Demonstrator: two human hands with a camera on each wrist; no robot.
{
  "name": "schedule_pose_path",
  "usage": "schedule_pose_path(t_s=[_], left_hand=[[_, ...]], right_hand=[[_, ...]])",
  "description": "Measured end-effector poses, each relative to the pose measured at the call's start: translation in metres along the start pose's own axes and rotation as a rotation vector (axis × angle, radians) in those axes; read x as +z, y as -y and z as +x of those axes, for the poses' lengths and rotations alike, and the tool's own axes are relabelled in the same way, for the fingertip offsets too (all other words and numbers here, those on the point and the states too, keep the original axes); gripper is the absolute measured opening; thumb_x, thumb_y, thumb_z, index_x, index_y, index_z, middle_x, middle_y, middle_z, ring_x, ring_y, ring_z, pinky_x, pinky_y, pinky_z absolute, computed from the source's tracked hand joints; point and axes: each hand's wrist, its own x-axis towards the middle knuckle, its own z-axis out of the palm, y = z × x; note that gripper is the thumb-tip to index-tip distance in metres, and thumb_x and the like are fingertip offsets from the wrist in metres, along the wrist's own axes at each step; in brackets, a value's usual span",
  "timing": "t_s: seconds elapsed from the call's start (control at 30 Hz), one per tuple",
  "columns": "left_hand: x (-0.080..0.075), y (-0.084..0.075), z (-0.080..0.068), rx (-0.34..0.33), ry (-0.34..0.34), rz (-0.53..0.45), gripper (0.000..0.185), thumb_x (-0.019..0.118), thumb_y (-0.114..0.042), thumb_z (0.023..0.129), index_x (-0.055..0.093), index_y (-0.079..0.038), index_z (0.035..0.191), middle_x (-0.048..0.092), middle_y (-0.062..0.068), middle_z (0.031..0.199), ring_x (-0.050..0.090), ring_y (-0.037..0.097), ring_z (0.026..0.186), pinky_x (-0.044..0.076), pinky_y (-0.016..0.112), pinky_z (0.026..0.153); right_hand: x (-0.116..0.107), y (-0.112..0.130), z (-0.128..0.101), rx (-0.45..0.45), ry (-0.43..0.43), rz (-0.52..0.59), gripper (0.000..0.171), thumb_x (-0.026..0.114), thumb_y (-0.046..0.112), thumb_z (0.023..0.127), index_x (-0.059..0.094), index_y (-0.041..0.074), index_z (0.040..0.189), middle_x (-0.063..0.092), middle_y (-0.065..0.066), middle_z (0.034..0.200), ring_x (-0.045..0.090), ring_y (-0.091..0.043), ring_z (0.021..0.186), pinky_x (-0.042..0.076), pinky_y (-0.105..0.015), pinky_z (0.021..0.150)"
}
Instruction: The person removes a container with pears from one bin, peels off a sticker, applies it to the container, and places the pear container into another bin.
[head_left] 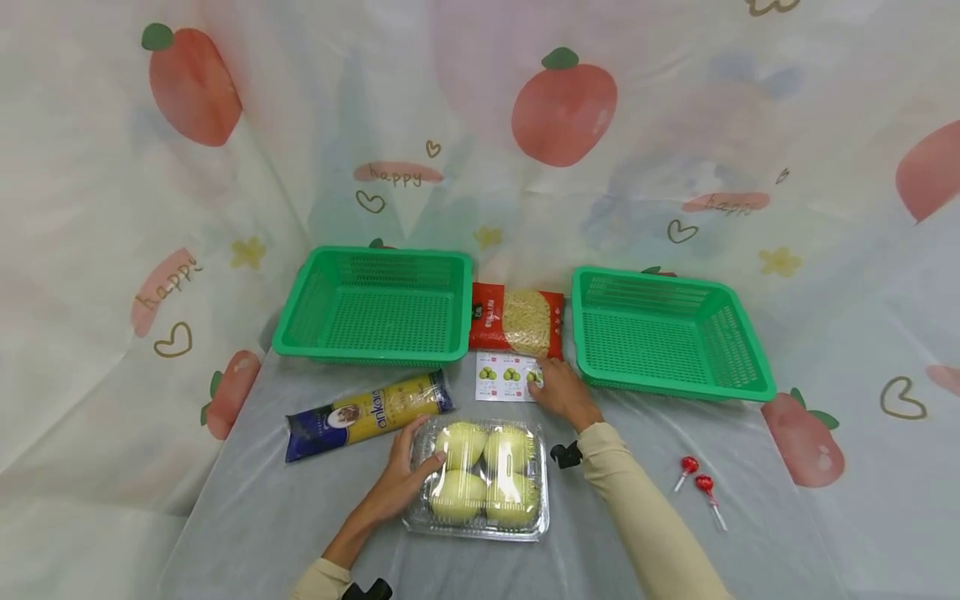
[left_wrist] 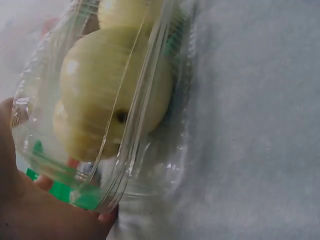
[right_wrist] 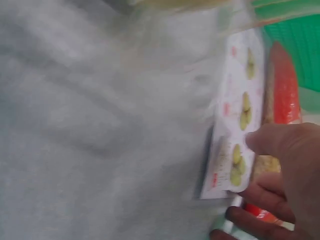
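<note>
The clear clamshell of green apples (head_left: 483, 482) sits near the front edge of the counter (head_left: 262, 517), roughly centred, its long axis running front to back. Your left hand (head_left: 397, 483) lies against its left wall, fingers curled round the near-left corner, so the box lies directly to the right of that grip. The left wrist view shows what the head view cannot: the palm (left_wrist: 30, 210) pressed to the plastic rim and an apple (left_wrist: 107, 95) tight against the lid.

Just behind the box lies the small card printed with apples (head_left: 508, 377). Your right hand (head_left: 562, 392) rests on its right end, fingertips pressing or pinching the edge; the right wrist view shows the thumb (right_wrist: 275, 142) on top and fingers (right_wrist: 250, 220) beneath the card's end (right_wrist: 235, 145).

Farther back, a noodle packet (head_left: 517, 321) lies between two green baskets (head_left: 375, 304) (head_left: 667, 333). A spaghetti pack (head_left: 367, 414) lies left, two lollipops (head_left: 697, 483) right.
</note>
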Motion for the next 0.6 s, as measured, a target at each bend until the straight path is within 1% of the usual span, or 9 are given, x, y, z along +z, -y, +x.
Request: schedule_pose_path(t_s=[0.1,0.2,0.27,0.37,0.43,0.5,0.6], left_hand=[[0.005,0.001,0.001,0.008,-0.025,0.0,0.077,0.064,-0.039,0.105,0.025,-0.017,0.168,0.017,0.019,0.172,0.018,0.046,0.158,0.023,0.074,0.121],[0.007,0.001,-0.001,0.034,-0.076,0.062,0.074,0.066,-0.039,0.104,0.029,-0.018,0.166,0.013,0.019,0.172,0.013,0.046,0.158,0.02,0.08,0.117],[0.008,-0.001,-0.001,0.076,-0.119,0.107,0.073,0.068,-0.038,0.103,0.034,-0.018,0.163,0.011,0.018,0.173,0.011,0.045,0.157,0.02,0.082,0.115],[0.011,-0.006,0.002,0.169,-0.177,0.133,0.067,0.072,-0.031,0.101,0.043,-0.016,0.159,0.017,0.017,0.174,0.014,0.041,0.157,0.024,0.079,0.115],[0.014,-0.009,0.004,0.229,-0.185,0.121,0.062,0.072,-0.025,0.101,0.048,-0.015,0.157,0.025,0.017,0.171,0.02,0.037,0.155,0.027,0.075,0.114],[0.017,-0.011,0.006,0.273,-0.176,0.101,0.059,0.071,-0.019,0.101,0.051,-0.014,0.155,0.032,0.018,0.168,0.025,0.035,0.153,0.029,0.073,0.114],[0.021,-0.014,0.008,0.293,-0.156,0.086,0.057,0.07,-0.017,0.101,0.051,-0.012,0.155,0.036,0.018,0.167,0.028,0.033,0.151,0.03,0.073,0.114]], right_hand=[[-0.002,0.0,0.002,0.0,0.002,-0.015,0.051,0.068,0.022,0.101,0.059,-0.006,0.143,0.065,-0.026,0.134,0.062,-0.044,0.123,0.051,-0.056,0.104],[-0.001,0.002,0.003,0.012,0.004,-0.036,0.045,0.069,0.02,0.101,0.064,-0.005,0.138,0.066,-0.024,0.13,0.063,-0.041,0.121,0.051,-0.053,0.104],[0.0,0.003,0.004,0.031,0.008,-0.044,0.044,0.069,0.021,0.101,0.065,-0.004,0.137,0.066,-0.022,0.132,0.062,-0.04,0.123,0.051,-0.052,0.106],[0.0,0.003,0.005,0.052,0.004,-0.041,0.043,0.07,0.022,0.101,0.066,-0.003,0.137,0.065,-0.021,0.133,0.06,-0.039,0.125,0.05,-0.052,0.107],[0.0,0.003,0.005,0.066,0.005,-0.035,0.042,0.07,0.022,0.101,0.068,-0.001,0.136,0.065,-0.02,0.133,0.06,-0.038,0.125,0.051,-0.052,0.106],[0.001,0.004,0.006,0.077,0.002,-0.031,0.039,0.071,0.022,0.101,0.069,0.0,0.134,0.065,-0.019,0.131,0.06,-0.038,0.124,0.051,-0.052,0.105],[0.002,0.004,0.007,0.09,0.001,-0.015,0.035,0.071,0.022,0.101,0.07,0.001,0.13,0.066,-0.017,0.129,0.06,-0.037,0.123,0.052,-0.052,0.103]])
